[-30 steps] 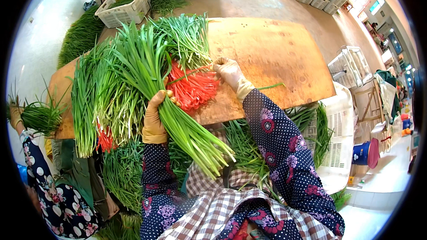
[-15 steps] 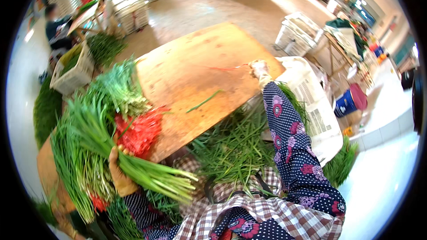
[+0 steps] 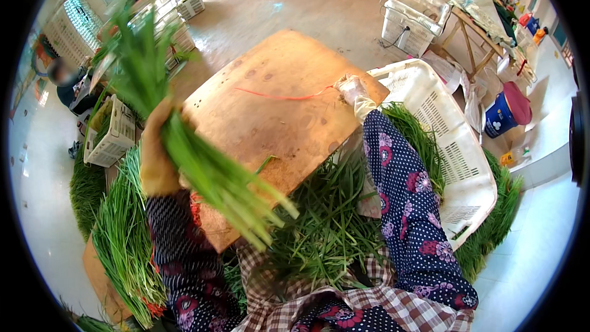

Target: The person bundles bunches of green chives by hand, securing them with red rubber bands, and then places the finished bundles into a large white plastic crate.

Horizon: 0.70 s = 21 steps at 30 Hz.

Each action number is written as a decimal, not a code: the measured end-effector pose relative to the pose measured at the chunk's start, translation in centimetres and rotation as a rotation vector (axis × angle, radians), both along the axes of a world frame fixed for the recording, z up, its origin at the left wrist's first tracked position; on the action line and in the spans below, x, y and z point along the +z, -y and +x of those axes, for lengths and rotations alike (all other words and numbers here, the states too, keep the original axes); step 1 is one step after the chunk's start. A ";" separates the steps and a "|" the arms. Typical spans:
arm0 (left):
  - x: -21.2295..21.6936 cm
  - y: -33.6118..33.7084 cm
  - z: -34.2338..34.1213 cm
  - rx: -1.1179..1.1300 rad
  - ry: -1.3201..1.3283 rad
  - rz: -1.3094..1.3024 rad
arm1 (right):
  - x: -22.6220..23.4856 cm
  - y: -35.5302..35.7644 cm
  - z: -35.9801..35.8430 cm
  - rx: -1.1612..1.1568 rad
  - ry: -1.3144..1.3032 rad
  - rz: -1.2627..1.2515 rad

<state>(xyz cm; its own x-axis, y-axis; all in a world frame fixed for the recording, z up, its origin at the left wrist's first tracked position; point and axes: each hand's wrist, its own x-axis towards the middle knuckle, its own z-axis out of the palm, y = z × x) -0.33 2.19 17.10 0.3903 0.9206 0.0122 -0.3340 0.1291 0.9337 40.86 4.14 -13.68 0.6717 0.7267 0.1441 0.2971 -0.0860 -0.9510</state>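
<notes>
My left hand [image 3: 158,150], in a yellowish glove, is closed around a bunch of garlic chives [image 3: 212,169]. Motion blurs the bunch; its leaves point up and left, its pale stem ends hang over the near edge of a wooden board [image 3: 264,74]. At the board's right corner my right hand [image 3: 353,92], in a pale glove, pinches one end of a thin red tie [image 3: 283,96] that trails leftward across the wood. A loose leaf piece [image 3: 265,163] lies on the board. My left arm mostly hides a heap of red ties [image 3: 195,209].
More chives [image 3: 123,227] lie on the left. Cut leaves [image 3: 332,221] pile up over my lap. A white crate [image 3: 455,147] with greens stands against the board's right side, a blue bucket [image 3: 499,117] beyond it. A person [image 3: 67,89] sits at far left.
My left hand has lifted the chive bunch and swung it up and right over the board. My right hand stays at the board's corner with the red tie. The view has shifted slightly.
</notes>
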 end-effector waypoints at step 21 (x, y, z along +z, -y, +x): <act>-19.5 -18.2 27.3 -0.411 -0.538 0.102 | 8.3 4.9 -1.1 0.082 0.163 -0.337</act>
